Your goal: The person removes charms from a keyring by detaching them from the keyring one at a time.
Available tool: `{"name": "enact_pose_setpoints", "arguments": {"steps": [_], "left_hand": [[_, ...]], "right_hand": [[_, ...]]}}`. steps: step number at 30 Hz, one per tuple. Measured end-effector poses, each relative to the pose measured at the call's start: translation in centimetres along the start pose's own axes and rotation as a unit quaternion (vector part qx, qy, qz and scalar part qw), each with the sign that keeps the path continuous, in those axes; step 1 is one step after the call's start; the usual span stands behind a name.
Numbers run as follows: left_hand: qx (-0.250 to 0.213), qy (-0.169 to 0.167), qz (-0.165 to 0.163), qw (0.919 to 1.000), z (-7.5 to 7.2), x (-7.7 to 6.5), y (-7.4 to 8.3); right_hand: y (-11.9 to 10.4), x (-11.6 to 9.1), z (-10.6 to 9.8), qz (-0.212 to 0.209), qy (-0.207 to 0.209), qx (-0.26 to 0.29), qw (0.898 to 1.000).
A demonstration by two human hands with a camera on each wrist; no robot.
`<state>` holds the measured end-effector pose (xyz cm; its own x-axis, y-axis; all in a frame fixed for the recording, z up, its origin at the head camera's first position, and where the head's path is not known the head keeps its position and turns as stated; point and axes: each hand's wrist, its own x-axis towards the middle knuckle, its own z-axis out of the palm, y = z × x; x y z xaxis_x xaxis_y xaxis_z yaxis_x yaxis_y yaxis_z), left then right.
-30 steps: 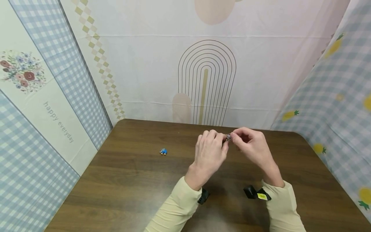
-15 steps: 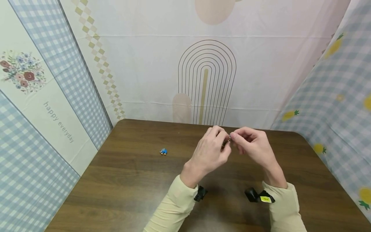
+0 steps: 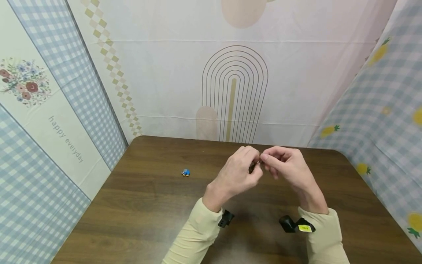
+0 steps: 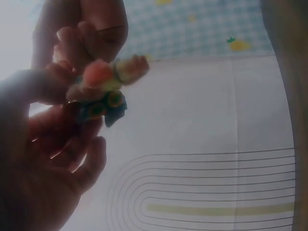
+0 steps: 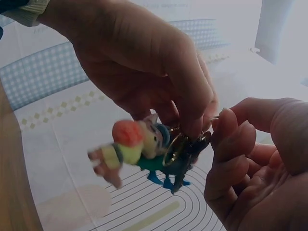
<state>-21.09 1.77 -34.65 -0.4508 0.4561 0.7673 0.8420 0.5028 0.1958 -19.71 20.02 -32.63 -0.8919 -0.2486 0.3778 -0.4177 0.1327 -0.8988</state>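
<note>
Both hands meet above the right half of the table around a keychain (image 5: 129, 136) of small figurines. In the right wrist view it has a red ball shape, a yellow part, a dark green body and blue feet, and hangs by a gold ring (image 5: 169, 158). My left hand (image 3: 234, 174) holds this ring end with bent fingers. At the keychain's metal end, the thumb and index finger of my right hand (image 3: 292, 170) pinch together; the exact part is too small to tell. Figurines (image 4: 98, 77) also show, blurred, in the left wrist view.
A small blue toy figure (image 3: 186, 172) lies on the brown wooden table (image 3: 141, 205), left of the hands. Patterned cloths (image 3: 165, 80) hang behind the table and along both sides. A black wrist camera (image 3: 287, 223) sits below the right wrist.
My left hand has turned and its wrist has shifted slightly left, while its fingers moved closer to the right fingertips. Less of the keychain shows between them. The blue toy has stayed put.
</note>
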Motion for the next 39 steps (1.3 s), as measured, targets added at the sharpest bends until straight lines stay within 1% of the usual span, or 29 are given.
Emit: {"name": "enact_pose_setpoints", "arguments": {"steps": [4, 7, 10, 16, 22, 25, 29, 34, 39], "left_hand": [[-0.021, -0.016, -0.006, 0.9996, -0.2, -0.1, -0.2], [-0.041, -0.029, -0.016, 0.9986, -0.5, -0.1, -0.3], [-0.055, -0.035, -0.021, 0.9976, -0.7, -0.2, -0.3], [-0.05, -0.045, -0.01, 0.9977, -0.8, -0.2, -0.3], [-0.038, -0.057, -0.002, 0.9976, -0.9, -0.3, -0.3], [-0.043, -0.068, -0.004, 0.9968, -1.0, -0.3, -0.3], [-0.051, -0.086, -0.008, 0.995, -1.3, -0.3, -0.3], [-0.051, -0.102, -0.012, 0.9934, -1.6, -0.2, -0.1], [-0.037, -0.106, -0.002, 0.9937, -1.8, -0.2, 0.0]], "right_hand": [[-0.1, -0.1, -0.1, 0.003, -0.016, -0.022, 1.0], [-0.3, -0.2, -0.1, -0.001, -0.024, -0.056, 0.998], [-0.4, -0.3, 0.0, -0.005, -0.021, -0.095, 0.995], [-0.6, -0.4, 0.3, -0.006, 0.007, -0.146, 0.989], [-0.7, -0.5, 0.5, -0.016, 0.007, -0.178, 0.984], [-0.6, -0.5, 0.3, -0.029, -0.005, -0.179, 0.983], [-0.6, -0.5, -0.1, -0.042, -0.028, -0.166, 0.985], [-0.4, -0.5, -0.4, -0.039, -0.045, -0.159, 0.985], [-0.2, -0.4, -0.4, -0.039, -0.046, -0.152, 0.987]]}}
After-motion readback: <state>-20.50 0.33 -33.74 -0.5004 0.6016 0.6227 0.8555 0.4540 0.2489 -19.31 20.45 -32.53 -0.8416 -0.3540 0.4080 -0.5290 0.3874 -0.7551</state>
